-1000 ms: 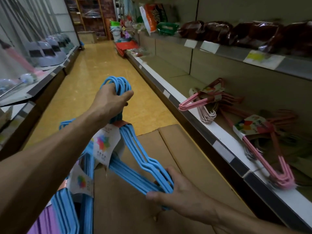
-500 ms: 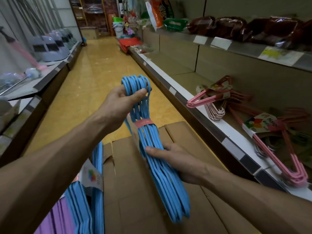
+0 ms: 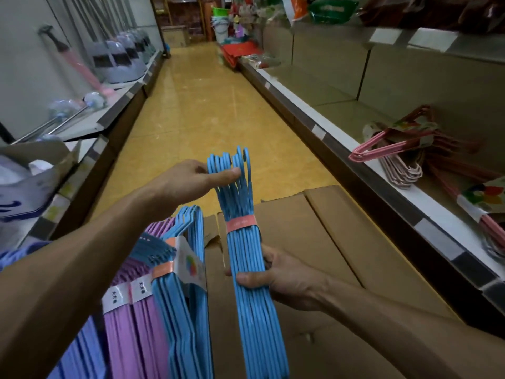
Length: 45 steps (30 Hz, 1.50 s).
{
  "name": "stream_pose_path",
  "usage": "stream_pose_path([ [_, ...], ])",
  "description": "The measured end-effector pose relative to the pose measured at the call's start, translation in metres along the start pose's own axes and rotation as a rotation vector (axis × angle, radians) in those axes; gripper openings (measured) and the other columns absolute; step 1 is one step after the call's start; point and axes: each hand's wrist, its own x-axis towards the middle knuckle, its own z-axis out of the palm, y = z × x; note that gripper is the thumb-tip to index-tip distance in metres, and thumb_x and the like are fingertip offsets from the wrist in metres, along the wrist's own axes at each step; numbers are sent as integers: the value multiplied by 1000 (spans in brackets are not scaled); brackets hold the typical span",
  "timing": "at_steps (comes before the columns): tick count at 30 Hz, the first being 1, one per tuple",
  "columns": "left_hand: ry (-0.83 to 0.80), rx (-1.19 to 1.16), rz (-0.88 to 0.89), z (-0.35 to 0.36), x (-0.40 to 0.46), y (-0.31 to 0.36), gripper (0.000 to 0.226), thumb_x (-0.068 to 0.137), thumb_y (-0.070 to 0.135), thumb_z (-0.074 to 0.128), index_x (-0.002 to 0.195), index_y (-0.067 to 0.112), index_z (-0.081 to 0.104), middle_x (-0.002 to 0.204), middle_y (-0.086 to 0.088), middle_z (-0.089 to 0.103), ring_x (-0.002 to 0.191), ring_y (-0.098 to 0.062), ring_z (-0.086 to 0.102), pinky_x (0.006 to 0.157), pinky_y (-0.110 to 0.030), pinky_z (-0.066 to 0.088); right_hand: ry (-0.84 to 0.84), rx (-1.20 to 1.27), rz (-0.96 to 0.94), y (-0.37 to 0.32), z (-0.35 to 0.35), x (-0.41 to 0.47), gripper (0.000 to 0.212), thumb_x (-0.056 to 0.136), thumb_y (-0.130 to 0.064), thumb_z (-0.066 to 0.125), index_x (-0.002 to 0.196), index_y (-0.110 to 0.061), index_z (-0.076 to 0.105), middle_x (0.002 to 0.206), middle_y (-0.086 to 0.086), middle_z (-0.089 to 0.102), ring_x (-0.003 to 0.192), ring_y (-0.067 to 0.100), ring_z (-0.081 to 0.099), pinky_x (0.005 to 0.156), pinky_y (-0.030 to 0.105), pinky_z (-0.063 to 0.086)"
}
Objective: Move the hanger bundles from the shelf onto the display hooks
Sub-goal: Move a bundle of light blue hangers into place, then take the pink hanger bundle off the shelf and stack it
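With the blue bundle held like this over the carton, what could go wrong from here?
1. The left hand only pinches the hook tops of the blue hanger bundle; the hooks are splayed, so some may snag or miss a display hook.
2. One paper band holds the bundle; if it slips, hangers could fan out.
3. The bundle's lower end sits close to the hung blue bundles and might catch them.

A hanger bundle (image 3: 250, 242) sits above the cardboard box (image 3: 341, 242), more bundles (image 3: 175, 296) at its left (upright), the shelf (image 3: 410, 192) to the right.
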Motion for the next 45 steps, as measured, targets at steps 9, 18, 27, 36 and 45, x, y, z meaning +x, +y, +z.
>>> stream_pose_path([
  [9,244,405,14,-23,9,-57,83,91,73,26,142,12,46,139,-12,56,121,-27,55,89,-34,39,111,-134,-15,46,27,46,27,82,-1,75,106,-12,68,107,8,72,93,18,69,78,31,58],
  [18,217,578,107,-17,16,-98,58,92,70,31,94,18,57,93,-7,64,80,-24,58,68,-38,45,105,-211,12,76,49,79,28,81,-4,76,105,-16,69,107,6,74,101,24,70,87,37,58],
  [27,246,852,140,-12,16,-106,61,96,67,27,129,21,49,128,-4,61,107,-25,61,77,-38,43,27,-496,94,71,50,81,35,84,-16,77,118,-13,66,112,0,72,103,14,69,88,28,57],
  [36,193,901,106,-6,19,-101,35,96,41,39,118,14,45,127,-9,60,112,-32,59,87,-41,40,-134,-1350,231,34,65,67,54,95,-40,61,140,-13,49,141,10,54,128,30,51,106,35,42],
  [45,172,732,152,-1,30,-77,48,95,55,47,124,17,53,132,-8,58,117,-26,55,96,-39,43,-192,-1418,161,22,36,29,52,97,-35,59,138,-4,50,134,18,59,123,31,55,97,31,42],
])
